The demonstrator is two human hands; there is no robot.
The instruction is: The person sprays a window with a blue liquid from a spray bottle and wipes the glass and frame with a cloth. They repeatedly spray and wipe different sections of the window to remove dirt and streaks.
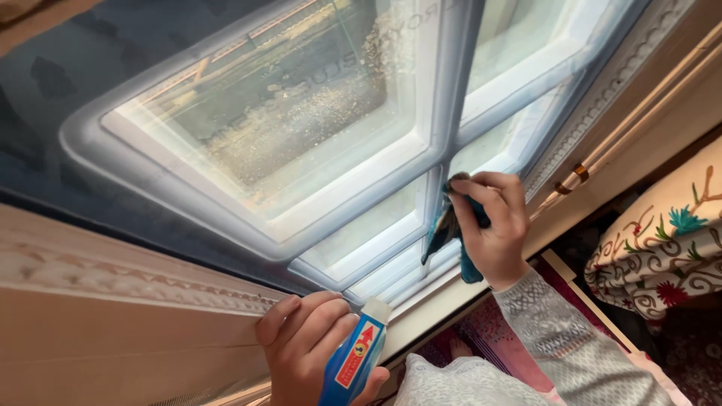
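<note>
My right hand (492, 225) presses a teal cloth (444, 229) against the white window frame (353, 199), at the crossing of the bars. My left hand (304, 349) grips a blue bottle (355, 362) with a white cap and a red arrow label, held low near the sill. The large upper pane (293, 98) is speckled with spots or droplets. A grey patterned sleeve (564, 338) covers my right forearm.
A beige wall with carved trim (128, 278) runs along the left. A wooden frame edge (639, 113) borders the window on the right. A white floral-embroidered cushion (662, 240) lies at the right. A red patterned rug (496, 331) shows below.
</note>
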